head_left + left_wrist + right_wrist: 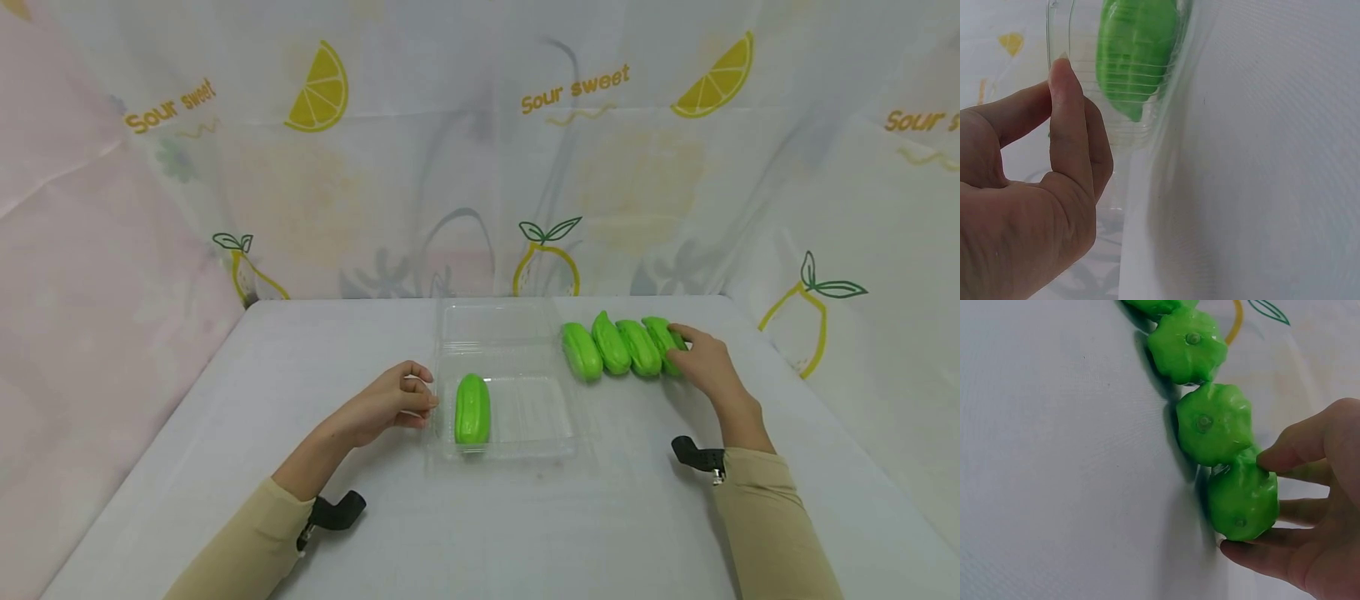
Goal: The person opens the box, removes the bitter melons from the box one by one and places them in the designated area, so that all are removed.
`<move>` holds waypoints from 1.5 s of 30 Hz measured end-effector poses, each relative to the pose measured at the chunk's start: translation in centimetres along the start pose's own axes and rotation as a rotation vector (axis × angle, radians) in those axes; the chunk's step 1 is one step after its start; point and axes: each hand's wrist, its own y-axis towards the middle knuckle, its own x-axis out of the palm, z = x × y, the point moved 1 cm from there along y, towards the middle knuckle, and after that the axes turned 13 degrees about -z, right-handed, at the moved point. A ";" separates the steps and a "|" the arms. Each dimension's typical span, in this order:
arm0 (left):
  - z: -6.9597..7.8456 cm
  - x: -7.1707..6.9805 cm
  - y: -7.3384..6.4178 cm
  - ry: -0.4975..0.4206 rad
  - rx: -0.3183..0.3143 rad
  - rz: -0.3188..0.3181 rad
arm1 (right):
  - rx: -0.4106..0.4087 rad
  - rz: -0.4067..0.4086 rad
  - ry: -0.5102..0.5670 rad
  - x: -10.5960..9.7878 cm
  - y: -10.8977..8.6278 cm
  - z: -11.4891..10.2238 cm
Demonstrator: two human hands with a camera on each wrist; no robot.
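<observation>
A clear plastic clamshell box (532,408) lies with its lid (497,325) folded back on the far side. Inside it, along the left wall, sits one glossy green ribbed gourd (472,410). My left hand (393,400) pinches the box's left rim between thumb and fingers. To the right of the lid, several more such gourds lean in a row, among them the leftmost gourd (582,352). My right hand (703,360) grips the rightmost gourd (1242,499), thumb on one side and fingers on the other. That gourd lies against its neighbour (1215,424).
A white cloth covers the table (480,533). Behind it hangs a lemon-print curtain (420,183), which also runs down both sides. Black camera mounts (337,510) are strapped at both wrists, over beige sleeves.
</observation>
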 end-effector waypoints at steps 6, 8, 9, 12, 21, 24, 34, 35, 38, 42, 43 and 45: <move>0.1 0.0 0.0 0.003 0.002 -0.003 | 0.004 -0.020 -0.011 -0.1 -0.1 0.0; 0.1 0.0 0.0 0.006 0.005 -0.003 | 0.008 -0.028 -0.010 -0.1 -0.1 0.0; 0.1 0.0 0.0 0.008 0.005 -0.003 | 0.010 -0.030 -0.011 -0.1 -0.1 0.0; 0.2 0.0 0.0 0.012 0.001 -0.002 | 0.014 -0.032 -0.014 -0.1 -0.1 0.1; 0.1 0.0 0.0 0.008 -0.007 0.002 | 0.014 -0.011 -0.006 -0.1 -0.4 -0.2; 0.1 0.0 0.0 0.007 -0.003 0.001 | 0.013 -0.013 -0.005 -0.1 -0.5 -0.2; 0.2 0.1 -0.1 -0.004 -0.008 0.001 | 0.013 -0.001 -0.009 -0.1 -0.4 -0.1; 0.1 0.1 -0.1 -0.003 -0.009 0.001 | 0.013 0.002 -0.008 -0.1 -0.4 -0.1; 0.1 0.0 0.0 -0.001 -0.008 0.001 | 0.013 0.011 -0.002 -0.2 -0.4 -0.1; 0.0 0.0 0.0 0.000 -0.004 -0.001 | 0.000 0.024 -0.011 -0.3 -0.5 -0.2; 0.0 0.0 0.0 0.000 -0.003 -0.002 | -0.004 0.027 -0.014 -0.3 -0.5 -0.3; 0.0 0.0 0.0 0.001 -0.002 -0.003 | -0.013 0.033 -0.021 -0.4 -0.6 -0.4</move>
